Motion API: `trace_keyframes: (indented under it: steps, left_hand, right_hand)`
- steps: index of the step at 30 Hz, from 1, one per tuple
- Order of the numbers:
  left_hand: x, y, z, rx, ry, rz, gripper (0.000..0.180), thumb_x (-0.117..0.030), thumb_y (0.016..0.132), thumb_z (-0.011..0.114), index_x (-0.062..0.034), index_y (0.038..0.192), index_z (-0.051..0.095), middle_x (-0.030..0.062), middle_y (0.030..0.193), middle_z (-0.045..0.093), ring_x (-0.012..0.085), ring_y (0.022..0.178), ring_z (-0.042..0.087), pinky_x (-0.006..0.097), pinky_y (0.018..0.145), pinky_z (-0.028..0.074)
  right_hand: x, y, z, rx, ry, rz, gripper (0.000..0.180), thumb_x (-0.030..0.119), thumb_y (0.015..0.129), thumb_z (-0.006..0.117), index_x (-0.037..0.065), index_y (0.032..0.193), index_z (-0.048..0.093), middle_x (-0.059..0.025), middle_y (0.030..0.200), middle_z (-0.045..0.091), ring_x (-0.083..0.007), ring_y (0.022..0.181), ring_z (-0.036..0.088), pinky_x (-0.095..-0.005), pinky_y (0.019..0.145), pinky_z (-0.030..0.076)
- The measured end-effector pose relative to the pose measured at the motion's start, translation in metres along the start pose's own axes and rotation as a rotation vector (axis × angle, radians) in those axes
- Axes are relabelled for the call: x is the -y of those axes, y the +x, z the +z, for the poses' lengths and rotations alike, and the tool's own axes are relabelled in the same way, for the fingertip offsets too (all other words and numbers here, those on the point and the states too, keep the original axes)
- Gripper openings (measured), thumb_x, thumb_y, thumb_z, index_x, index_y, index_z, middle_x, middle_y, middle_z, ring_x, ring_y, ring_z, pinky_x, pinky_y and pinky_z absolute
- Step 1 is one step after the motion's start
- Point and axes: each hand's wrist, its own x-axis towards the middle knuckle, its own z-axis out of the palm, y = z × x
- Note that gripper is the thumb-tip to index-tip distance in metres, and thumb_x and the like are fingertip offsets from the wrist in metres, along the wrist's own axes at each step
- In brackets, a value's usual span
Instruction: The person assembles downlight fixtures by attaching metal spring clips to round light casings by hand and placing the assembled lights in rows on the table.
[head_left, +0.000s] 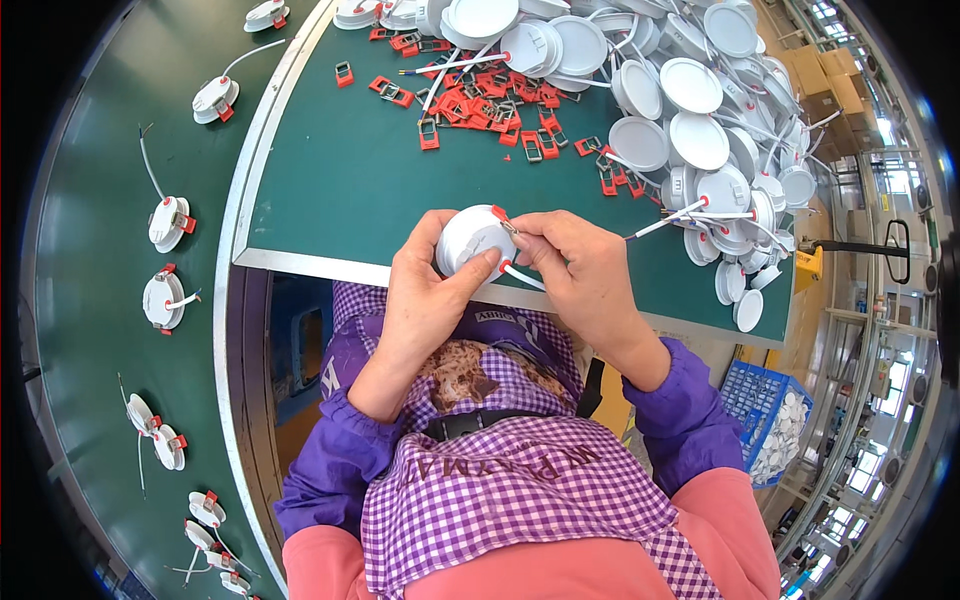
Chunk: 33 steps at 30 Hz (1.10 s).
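From the head view, the person holds a round white downlight (472, 240) just above the near edge of the green worktop (340, 190), in the middle of the frame. The left hand (425, 300) is wrapped around the lamp body from below, thumb pressed against its side. The right hand (580, 270) is pinched together on a small red spring clip (503, 221) at the lamp's upper right rim, so both hands are closed on the same piece. A white lead (522, 277) trails from under the lamp between the two hands.

To my eye the clip is being seated on the rim. It would go best with the left hand keeping the body from turning while the right pushes the clip squarely, with the lead kept out of the way.

At the top centre lies a scatter of loose red clips (480, 100), and to the upper right a big heap of white lamps (700, 110) with tangled leads. Down the left of the frame, on a darker green belt (90, 330), lamps already fitted with red clips (165, 298) sit well apart. A blue crate (765, 400) of white parts stands at lower right.
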Motion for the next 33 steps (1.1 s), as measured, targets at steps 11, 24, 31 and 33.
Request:
trace_keyframes:
  steps: [11, 24, 31, 33]
  left_hand:
    - [0.009, 0.003, -0.004, 0.054, 0.006, 0.045, 0.026, -0.006, 0.083, 0.071, -0.0009, 0.105, 0.059, 0.0033, 0.092, 0.064, 0.0092, 0.083, 0.059, 0.025, 0.072, 0.049]
    - [0.007, 0.002, 0.001, 0.041, -0.098, -0.015, 0.028, -0.006, 0.087, 0.068, -0.0005, 0.11, 0.053, 0.0055, 0.096, 0.064, 0.0091, 0.086, 0.062, 0.023, 0.074, 0.051]
    - [0.012, 0.004, 0.004, 0.005, -0.037, 0.032, 0.029, -0.007, 0.087, 0.068, -0.0004, 0.111, 0.054, 0.0047, 0.096, 0.064, 0.0079, 0.085, 0.061, 0.022, 0.072, 0.05]
    - [0.013, 0.004, 0.005, -0.003, -0.008, 0.029, 0.029, -0.007, 0.087, 0.068, -0.0003, 0.111, 0.054, 0.0045, 0.097, 0.064, 0.0078, 0.085, 0.06, 0.022, 0.072, 0.05]
  right_hand:
    - [-0.008, 0.001, 0.006, -0.036, 0.166, 0.118, 0.011, 0.0, 0.084, 0.062, -0.004, 0.094, 0.067, -0.0134, 0.082, 0.068, -0.0178, 0.069, 0.068, -0.0263, 0.06, 0.052]
    - [-0.007, -0.004, 0.01, -0.144, -0.088, -0.107, 0.023, -0.008, 0.08, 0.059, -0.002, 0.101, 0.065, -0.0131, 0.089, 0.065, -0.0205, 0.067, 0.064, -0.0288, 0.06, 0.052]
    - [-0.01, -0.002, 0.011, -0.141, -0.124, -0.136, 0.027, -0.011, 0.076, 0.058, -0.002, 0.101, 0.063, -0.0141, 0.09, 0.064, -0.0235, 0.072, 0.065, -0.0307, 0.063, 0.053]
    - [-0.009, -0.001, 0.008, -0.126, -0.146, -0.139, 0.025, -0.01, 0.077, 0.058, -0.002, 0.1, 0.063, -0.0144, 0.09, 0.064, -0.025, 0.074, 0.065, -0.0313, 0.064, 0.053]
